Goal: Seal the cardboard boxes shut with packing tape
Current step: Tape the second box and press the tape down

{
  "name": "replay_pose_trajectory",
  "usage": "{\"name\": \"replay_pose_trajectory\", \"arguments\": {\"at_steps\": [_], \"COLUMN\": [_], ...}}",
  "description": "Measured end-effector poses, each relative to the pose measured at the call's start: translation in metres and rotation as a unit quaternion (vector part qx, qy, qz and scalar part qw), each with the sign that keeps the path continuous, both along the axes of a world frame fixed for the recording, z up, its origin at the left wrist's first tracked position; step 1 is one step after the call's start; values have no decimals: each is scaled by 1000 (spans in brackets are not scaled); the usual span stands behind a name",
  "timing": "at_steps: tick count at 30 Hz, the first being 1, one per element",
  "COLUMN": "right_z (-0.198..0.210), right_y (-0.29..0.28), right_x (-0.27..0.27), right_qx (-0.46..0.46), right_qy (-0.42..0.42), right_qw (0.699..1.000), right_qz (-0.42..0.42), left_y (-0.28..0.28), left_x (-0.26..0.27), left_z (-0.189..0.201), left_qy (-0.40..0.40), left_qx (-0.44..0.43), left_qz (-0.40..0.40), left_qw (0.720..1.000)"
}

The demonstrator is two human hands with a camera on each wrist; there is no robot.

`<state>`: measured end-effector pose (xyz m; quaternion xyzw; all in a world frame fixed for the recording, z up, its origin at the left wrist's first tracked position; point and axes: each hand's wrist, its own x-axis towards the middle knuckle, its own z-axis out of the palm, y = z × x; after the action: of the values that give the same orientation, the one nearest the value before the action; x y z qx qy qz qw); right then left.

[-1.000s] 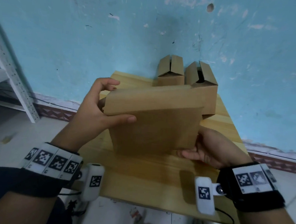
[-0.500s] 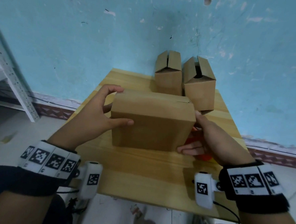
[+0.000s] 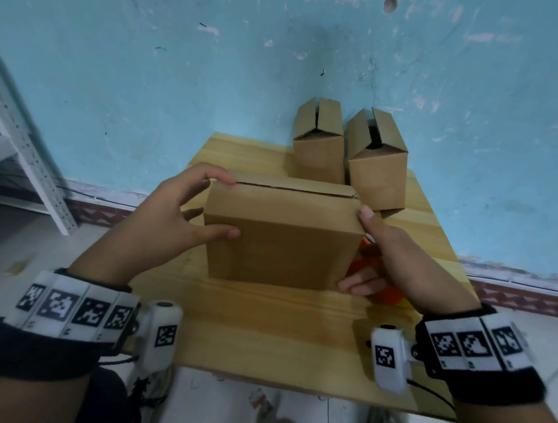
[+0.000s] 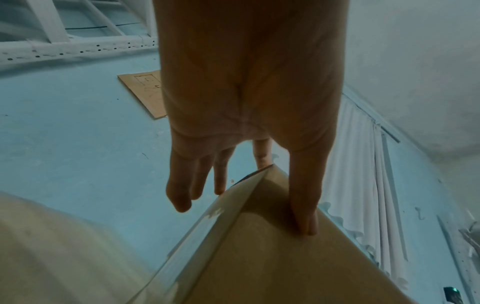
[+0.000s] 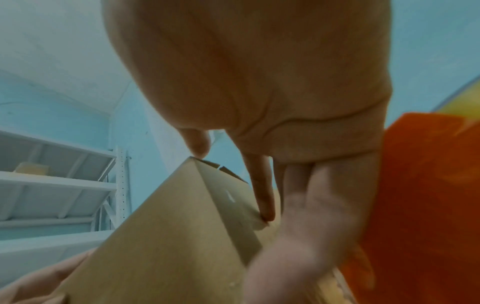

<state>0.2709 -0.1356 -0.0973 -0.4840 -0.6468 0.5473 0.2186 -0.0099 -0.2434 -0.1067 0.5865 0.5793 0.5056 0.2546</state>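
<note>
A closed cardboard box (image 3: 282, 241) stands on the wooden table (image 3: 264, 325), its top seam showing along the far edge. My left hand (image 3: 219, 204) grips its left end, index finger over the far top corner and thumb (image 4: 306, 195) flat on the near face. My right hand (image 3: 362, 249) presses straight fingers against the box's right side (image 5: 168, 236), thumb tip at the top corner. An orange tape dispenser (image 3: 388, 295) lies behind that hand, mostly hidden. Glossy clear tape shows along the box's edge (image 4: 207, 226) in the left wrist view.
Two smaller cardboard boxes (image 3: 319, 151) (image 3: 376, 174) with half-open top flaps stand at the table's far edge against the blue wall. A white metal shelf (image 3: 23, 150) stands to the left. The table's near strip is bare wood.
The box was held tilted above the table a second ago. It has been turned and set down upright, and my right hand slid from under it to its right side.
</note>
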Motion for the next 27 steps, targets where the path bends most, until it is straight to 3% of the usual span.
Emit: {"name": "replay_pose_trajectory", "arguments": {"at_steps": [6, 8, 10, 14, 17, 20, 22, 23, 25, 27], "right_z": [8, 8, 4, -6, -8, -8, -8, -5, 8, 25], "right_y": [7, 11, 15, 17, 14, 12, 14, 14, 12, 11], "right_x": [15, 23, 29, 32, 31, 29, 31, 32, 33, 35], "right_qx": [141, 207, 265, 213, 201, 215, 239, 248, 234, 226], "right_qy": [49, -15, -135, -375, -384, -442, -429, -390, -243, -96], "right_qw": [979, 966, 945, 901, 900, 870, 871, 886, 933, 946], "right_qz": [-140, -151, -134, -48, -49, -35, -30, -47, -124, -212], "left_y": [-2, -2, -2, -1, 0, 1, 1, 2, 2, 4], "left_x": [5, 6, 6, 7, 8, 6, 5, 6, 8, 10], "left_z": [-2, -2, -2, -2, -1, -1, -1, -1, -1, -2], "left_qy": [-8, -15, -21, -3, 34, 39, 45, 52, 77, 98], "left_qx": [3, 0, -3, -12, -13, -22, -25, -29, -40, -42], "left_qz": [6, 9, 8, 10, 24, 29, 20, 14, 7, -3], "left_qw": [1000, 1000, 1000, 1000, 999, 999, 998, 998, 996, 994]}}
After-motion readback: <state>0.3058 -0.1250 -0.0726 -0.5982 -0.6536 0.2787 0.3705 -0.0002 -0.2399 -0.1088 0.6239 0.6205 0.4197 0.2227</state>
